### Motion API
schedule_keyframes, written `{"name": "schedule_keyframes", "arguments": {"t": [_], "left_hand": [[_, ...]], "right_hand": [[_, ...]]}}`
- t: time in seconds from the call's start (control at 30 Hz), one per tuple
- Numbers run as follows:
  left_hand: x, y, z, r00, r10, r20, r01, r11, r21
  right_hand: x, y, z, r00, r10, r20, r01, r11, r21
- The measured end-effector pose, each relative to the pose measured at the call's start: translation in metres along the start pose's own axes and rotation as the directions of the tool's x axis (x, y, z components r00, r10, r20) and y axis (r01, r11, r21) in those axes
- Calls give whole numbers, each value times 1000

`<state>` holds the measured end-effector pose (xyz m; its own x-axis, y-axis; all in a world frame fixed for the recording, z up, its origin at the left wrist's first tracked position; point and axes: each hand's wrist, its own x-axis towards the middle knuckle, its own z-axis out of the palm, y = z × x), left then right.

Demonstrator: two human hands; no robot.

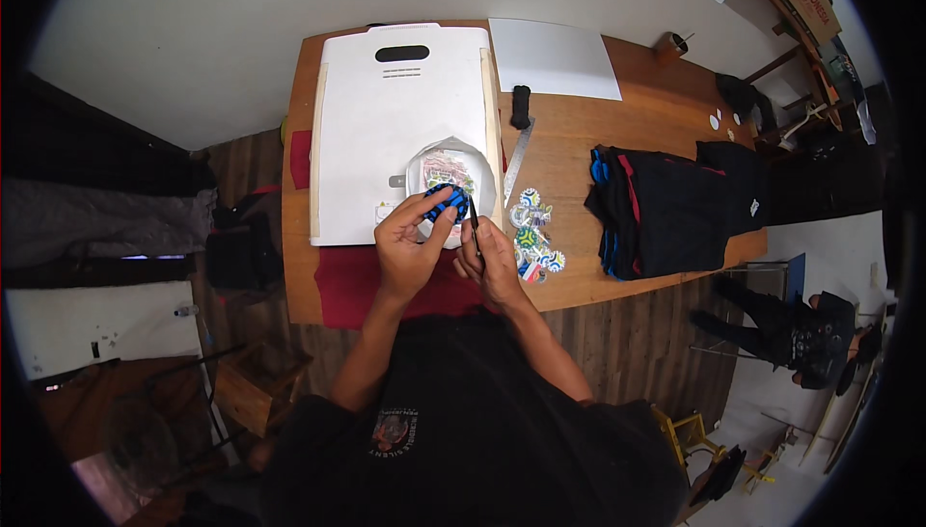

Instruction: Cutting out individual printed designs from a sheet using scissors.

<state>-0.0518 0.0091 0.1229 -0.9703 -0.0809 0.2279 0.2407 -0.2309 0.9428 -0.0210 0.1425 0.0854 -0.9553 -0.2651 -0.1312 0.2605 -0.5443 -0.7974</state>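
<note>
My left hand (409, 249) pinches a round blue-and-black patterned piece (445, 203) between thumb and fingers. My right hand (494, 262) is closed around a slim dark pointed tool (473, 214); its exact kind is too small to make out. The tool's tip meets the right edge of the round piece. Below both hands sits a white round bowl (489, 180), with a printed clear packet (449, 168) inside. The bowl rests on a large white board (400, 122) with an oval handle slot.
Several round patterned pieces (531, 238) lie right of the bowl, near a metal ruler (519, 156) and a black roll (521, 108). Folded dark garments (666, 209) are stacked farther right. Red cloth (347, 286) hangs over the near edge. Another person (820, 334) is at right.
</note>
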Motion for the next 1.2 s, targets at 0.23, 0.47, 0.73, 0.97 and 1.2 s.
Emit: {"name": "schedule_keyframes", "arguments": {"t": [0.23,0.47,0.73,0.97,1.2], "left_hand": [[-1,-6,-5,1000,-11,3,11,1000,17],[-2,-5,-4,1000,-21,3,21,1000,23],[-2,-5,-6,1000,-28,-3,28,999,20],[-1,-7,-7,999,-25,-23,25,1000,13],[-1,-8,-7,1000,2,-28,-2,1000,-4]], "right_hand": [[0,-1,-1,1000,2,29,-2,1000,0],[1,1,-1,1000,8,27,-8,1000,-1],[0,1,-1,1000,18,10,-18,1000,15],[-2,3,-4,1000,11,29,-11,1000,-6],[-3,5,-7,998,11,62,-9,1000,-30]]}}
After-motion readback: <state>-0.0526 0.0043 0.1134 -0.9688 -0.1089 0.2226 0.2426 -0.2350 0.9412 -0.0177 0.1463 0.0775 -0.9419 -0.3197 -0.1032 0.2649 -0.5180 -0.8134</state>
